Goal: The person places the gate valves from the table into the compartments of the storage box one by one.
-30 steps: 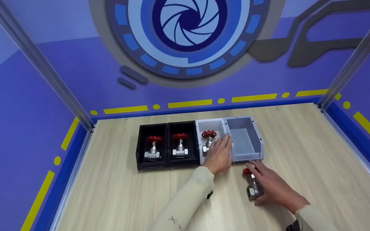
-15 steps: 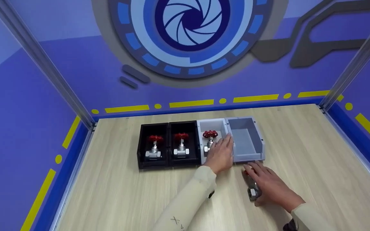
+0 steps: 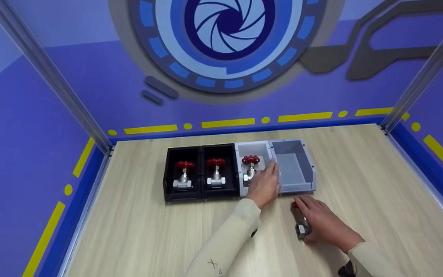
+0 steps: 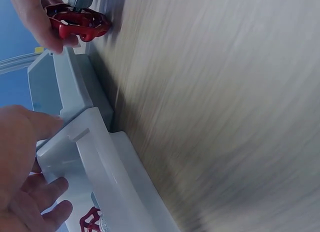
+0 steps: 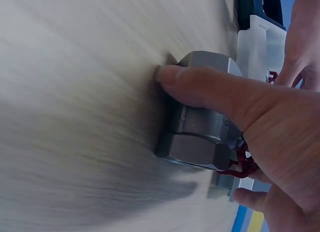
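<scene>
In the head view, my left hand [image 3: 263, 187] lies over the right wall of the white bin [image 3: 255, 146], beside its join with the grey bin [image 3: 292, 187]. Its fingers look mostly straight there; the left wrist view shows the thumb [image 4: 45, 124] at the join and other fingertips inside the white bin. My right hand [image 3: 327, 223] grips a metal gate valve [image 5: 200, 119] with a red handwheel [image 4: 77, 24], in front of the grey bin. The thumb lies across the valve's body. Whether the valve touches the table cannot be told. Another red-wheeled valve [image 3: 250, 169] stands in the white bin.
Two black bins [image 3: 183, 199] adjoin the white one on the left, each holding a red-wheeled valve [image 3: 183, 177]. All the bins form a row on the wooden table [image 3: 137, 231]. Blue-purple panels [image 3: 71, 77] and metal posts [image 3: 417, 73] enclose the back and sides.
My right hand has shifted slightly left and covers more of the valve and its handwheel than a second ago. My left hand stays on the bin wall.
</scene>
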### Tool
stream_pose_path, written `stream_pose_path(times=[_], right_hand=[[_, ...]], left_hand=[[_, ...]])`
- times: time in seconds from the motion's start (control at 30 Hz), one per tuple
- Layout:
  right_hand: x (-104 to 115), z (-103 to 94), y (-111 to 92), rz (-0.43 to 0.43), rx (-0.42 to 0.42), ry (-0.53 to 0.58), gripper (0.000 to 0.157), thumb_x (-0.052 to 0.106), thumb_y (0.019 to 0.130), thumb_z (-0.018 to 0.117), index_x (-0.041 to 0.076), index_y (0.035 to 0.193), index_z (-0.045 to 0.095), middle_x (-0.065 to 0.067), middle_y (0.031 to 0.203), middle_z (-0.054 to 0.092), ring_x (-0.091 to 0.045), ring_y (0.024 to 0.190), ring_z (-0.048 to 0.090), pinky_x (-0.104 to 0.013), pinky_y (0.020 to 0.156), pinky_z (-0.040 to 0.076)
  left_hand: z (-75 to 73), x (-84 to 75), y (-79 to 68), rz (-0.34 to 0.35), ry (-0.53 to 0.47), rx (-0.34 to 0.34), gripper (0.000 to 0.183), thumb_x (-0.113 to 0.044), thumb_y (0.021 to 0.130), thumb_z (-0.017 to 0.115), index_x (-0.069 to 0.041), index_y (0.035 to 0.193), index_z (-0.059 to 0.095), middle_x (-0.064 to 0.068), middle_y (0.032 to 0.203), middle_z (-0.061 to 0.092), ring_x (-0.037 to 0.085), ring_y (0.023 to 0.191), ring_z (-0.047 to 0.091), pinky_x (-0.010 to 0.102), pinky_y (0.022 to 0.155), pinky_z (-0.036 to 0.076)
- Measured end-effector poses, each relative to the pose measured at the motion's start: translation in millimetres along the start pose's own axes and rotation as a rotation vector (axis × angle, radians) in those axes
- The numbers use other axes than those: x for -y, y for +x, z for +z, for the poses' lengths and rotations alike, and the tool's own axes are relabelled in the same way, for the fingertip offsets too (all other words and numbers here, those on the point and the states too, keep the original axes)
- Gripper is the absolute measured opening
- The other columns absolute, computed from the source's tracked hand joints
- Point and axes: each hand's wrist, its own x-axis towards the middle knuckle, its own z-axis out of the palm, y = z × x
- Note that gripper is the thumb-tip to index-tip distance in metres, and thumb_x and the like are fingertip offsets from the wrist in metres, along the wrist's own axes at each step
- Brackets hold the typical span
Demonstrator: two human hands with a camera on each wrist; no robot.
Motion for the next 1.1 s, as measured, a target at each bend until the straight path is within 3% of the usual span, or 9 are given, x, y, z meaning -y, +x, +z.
stream_pose_path(times=[0.4,0.67,0.93,1.1], right_hand=[[-3.0,1.8,1.4,-0.07,-0.098,0.005,0.105,0.026,0.05,0.093,-0.009,0.136,0.043,-0.026,0.13,0.052,-0.041,0.122,0.051,-0.053,0.101,0.043],[-2.4,1.3,2.8,-0.028,-0.051,0.01,0.105,0.028,0.05,0.092,-0.007,0.137,0.043,-0.024,0.131,0.051,-0.041,0.124,0.049,-0.055,0.103,0.041],[-3.3,1.7,2.7,-0.02,-0.053,-0.034,0.104,0.033,0.05,0.091,-0.003,0.136,0.045,-0.02,0.132,0.053,-0.039,0.125,0.049,-0.058,0.101,0.04],[-4.1,-0.1,3.1,-0.005,-0.044,-0.042,0.104,0.032,0.05,0.09,-0.004,0.137,0.044,-0.021,0.132,0.053,-0.039,0.125,0.049,-0.057,0.102,0.039]], left_hand=[[-0.4,-0.4,-0.4,-0.017,-0.029,0.027,0.069,-0.038,0.092,0.061,-0.007,0.149,0.037,0.01,0.157,0.033,0.017,0.104,0.066,0.03,0.092,0.049],[-1.2,-0.3,1.0,-0.01,-0.03,0.052,0.069,-0.037,0.093,0.059,-0.007,0.15,0.034,0.009,0.158,0.031,0.017,0.111,0.063,0.031,0.095,0.048],[1.3,-0.9,2.1,0.003,-0.001,0.012,0.069,-0.035,0.091,0.062,-0.006,0.148,0.037,0.009,0.155,0.035,0.014,0.094,0.067,0.029,0.083,0.051],[1.1,-1.6,2.8,-0.01,-0.009,0.038,0.07,-0.036,0.091,0.062,-0.007,0.15,0.034,0.009,0.157,0.032,0.015,0.092,0.067,0.03,0.083,0.051]])
